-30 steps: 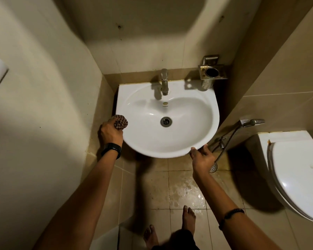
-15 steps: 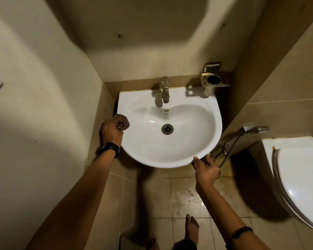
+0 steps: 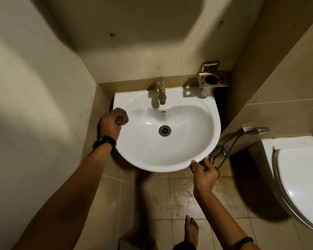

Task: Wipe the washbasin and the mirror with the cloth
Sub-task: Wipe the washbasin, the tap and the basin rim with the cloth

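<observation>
A white washbasin (image 3: 202, 112) hangs on the back wall, with a metal tap (image 3: 161, 90) at its rear and a drain (image 3: 164, 131) in the bowl. My left hand (image 3: 109, 125) grips a bunched checked cloth (image 3: 121, 117) and presses it on the basin's left rim. My right hand (image 3: 204, 173) holds the basin's front right edge, fingers curled under the rim. No mirror is in view.
A metal cup holder (image 3: 212, 81) is fixed to the wall at the basin's back right. A spray hose (image 3: 231, 150) with its nozzle hangs right of the basin. A white toilet (image 3: 300, 177) stands at the right. The floor tiles (image 3: 181, 197) are wet below the basin.
The view has tilted up, so the basin sits lower in the frame. My left hand with the cloth has crept slightly back along the left rim. My right hand stays on the front edge.
</observation>
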